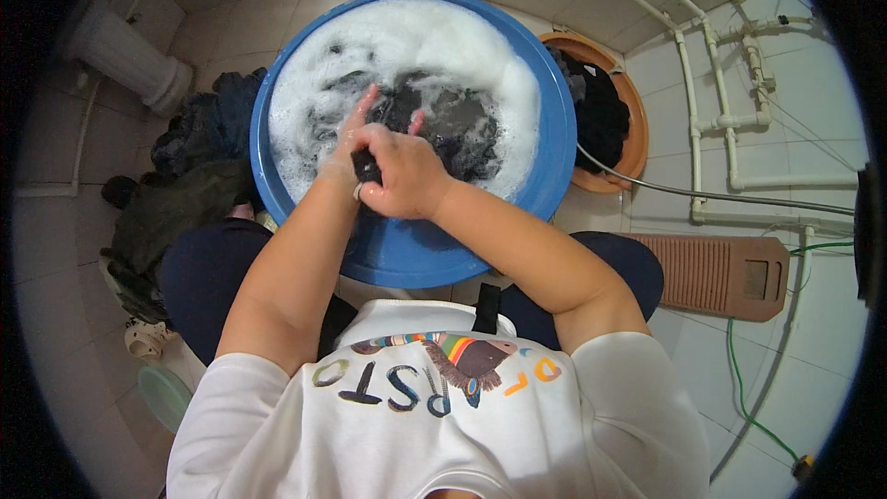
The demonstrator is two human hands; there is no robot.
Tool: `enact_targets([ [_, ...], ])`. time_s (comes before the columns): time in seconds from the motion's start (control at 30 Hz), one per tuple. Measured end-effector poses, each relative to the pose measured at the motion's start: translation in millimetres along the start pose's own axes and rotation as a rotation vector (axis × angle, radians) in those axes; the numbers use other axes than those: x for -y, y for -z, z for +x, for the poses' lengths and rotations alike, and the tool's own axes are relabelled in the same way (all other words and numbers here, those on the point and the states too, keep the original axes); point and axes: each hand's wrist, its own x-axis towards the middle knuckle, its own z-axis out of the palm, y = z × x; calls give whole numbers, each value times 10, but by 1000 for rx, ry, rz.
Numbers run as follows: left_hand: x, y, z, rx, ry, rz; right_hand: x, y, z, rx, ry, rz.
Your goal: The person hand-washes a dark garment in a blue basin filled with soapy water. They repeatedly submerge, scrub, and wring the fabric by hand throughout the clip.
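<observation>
A wide blue basin (562, 120) full of white suds stands in front of me. Dark wet cloth (453, 120) lies in its water, partly under foam. Over the near part of the basin, my hands meet. My right hand (404, 173) is curled closed on a bunched bit of dark cloth, which shows between its thumb and fingers. Just behind and left of it is my left hand (349, 140), pressed against the right one, a finger stretched out toward the suds. The rest of its fingers are mostly hidden behind the right hand.
An orange-brown tub (633, 125) with black clothes sits behind at the right. A brown washboard (707, 273) lies near my right knee. Dark clothes (189, 212) are heaped on the left, above a pale green bowl (166, 395). A grey hose (721, 196) reaches the basin's right side.
</observation>
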Motion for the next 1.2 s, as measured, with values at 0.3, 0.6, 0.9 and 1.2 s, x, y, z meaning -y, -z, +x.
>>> enact_targets([
  [0.3,350,125,205,-355,-114,130,-668,-31,-1,-373,-334,-200],
  [0.6,546,-272,-61,-471,-180,214,-174,-193,-33,-250,-94,-68],
  [0.9,358,-180,54,-146,-157,234,-1373,523,-155,-214,-984,-375],
  [1.2,140,133,260,-576,-237,268,-1668,597,-321,546,-851,-170],
])
